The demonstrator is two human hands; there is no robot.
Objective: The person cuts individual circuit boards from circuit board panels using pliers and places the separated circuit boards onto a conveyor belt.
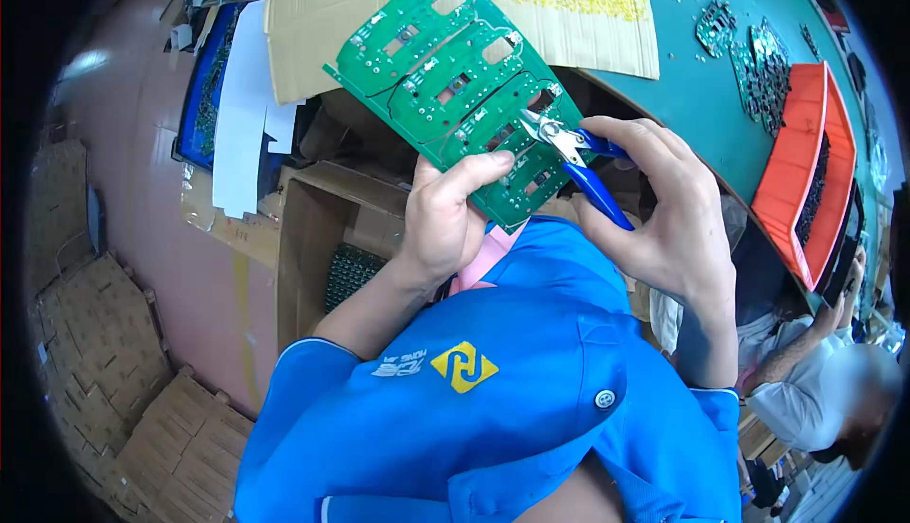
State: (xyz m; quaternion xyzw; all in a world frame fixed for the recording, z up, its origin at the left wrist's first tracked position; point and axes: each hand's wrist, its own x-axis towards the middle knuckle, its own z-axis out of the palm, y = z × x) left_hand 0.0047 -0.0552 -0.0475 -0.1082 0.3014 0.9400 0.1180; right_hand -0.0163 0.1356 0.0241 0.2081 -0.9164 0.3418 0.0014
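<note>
A green circuit board panel (427,78) with rectangular cut-outs is held tilted in front of the blue shirt. My left hand (450,210) grips its lower left edge, the thumb lying on the face of the board. In my right hand (668,201) are blue-handled cutters (590,177), the fingers round one handle and the thumb side against the other. The cutters' handles are spread apart. Their metal jaws are over the right part of the board, near a cut-out. Whether the jaws touch the board is too small to tell.
Cardboard (322,2) lies behind the board, partly on a green table (654,106). An orange bin (791,177) and small boards (758,68) are at the right. A cardboard box (303,239) stands lower left, a blue tray (192,106) farther left. Another person (806,390) is at the right.
</note>
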